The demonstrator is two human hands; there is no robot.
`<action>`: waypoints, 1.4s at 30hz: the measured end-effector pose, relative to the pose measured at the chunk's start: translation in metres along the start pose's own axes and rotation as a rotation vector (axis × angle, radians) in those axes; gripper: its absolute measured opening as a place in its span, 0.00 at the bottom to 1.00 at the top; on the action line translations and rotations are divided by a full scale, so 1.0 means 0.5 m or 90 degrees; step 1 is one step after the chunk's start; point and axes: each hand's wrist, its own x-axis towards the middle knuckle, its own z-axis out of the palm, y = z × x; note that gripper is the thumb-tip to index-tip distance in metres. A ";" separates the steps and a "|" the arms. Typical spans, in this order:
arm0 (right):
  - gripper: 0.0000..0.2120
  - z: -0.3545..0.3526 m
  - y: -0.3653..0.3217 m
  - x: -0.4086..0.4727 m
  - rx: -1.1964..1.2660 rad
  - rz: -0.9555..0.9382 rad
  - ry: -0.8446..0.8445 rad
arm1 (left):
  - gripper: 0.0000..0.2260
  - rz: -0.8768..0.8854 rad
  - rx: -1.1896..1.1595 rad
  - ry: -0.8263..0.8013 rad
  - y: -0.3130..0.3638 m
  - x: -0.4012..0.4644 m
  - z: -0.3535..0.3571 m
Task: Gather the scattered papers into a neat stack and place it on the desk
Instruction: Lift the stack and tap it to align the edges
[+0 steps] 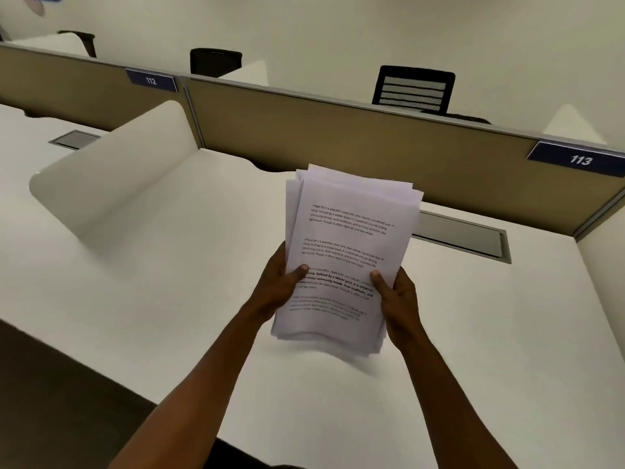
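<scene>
A stack of white printed papers (345,245) is held in the air over the white desk (169,265), tilted toward me. Its top edges are uneven, with several sheets fanned out of line. My left hand (280,286) grips the stack's lower left side, thumb lying on the top sheet. My right hand (395,296) grips the lower right side, thumb also on the front. The bottom edge of the stack hangs a little above the desk surface and looks blurred.
A tan partition (338,137) with number plates 112 and 113 runs behind the desk. A curved white side divider (111,177) stands on the left. A grey cable hatch (466,238) lies behind the papers. Black chairs (414,89) stand beyond the partition.
</scene>
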 end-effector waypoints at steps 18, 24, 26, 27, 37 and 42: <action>0.18 0.098 0.069 -0.022 -0.057 -0.035 -0.013 | 0.21 0.011 0.018 0.229 -0.053 -0.031 -0.054; 0.19 0.100 0.069 -0.026 -0.073 -0.064 -0.031 | 0.24 0.011 -0.029 0.243 -0.049 -0.040 -0.072; 0.19 0.113 0.076 -0.025 -0.074 -0.057 -0.022 | 0.22 -0.007 -0.007 0.235 -0.048 -0.038 -0.064; 0.19 0.119 0.079 -0.023 -0.075 -0.053 -0.017 | 0.21 -0.009 0.013 0.236 -0.046 -0.037 -0.059; 0.21 0.118 0.082 -0.026 -0.087 -0.073 -0.034 | 0.22 -0.009 -0.009 0.262 -0.052 -0.033 -0.063; 0.11 0.121 0.083 -0.023 -0.096 -0.057 -0.013 | 0.18 0.006 0.001 0.260 -0.053 -0.030 -0.064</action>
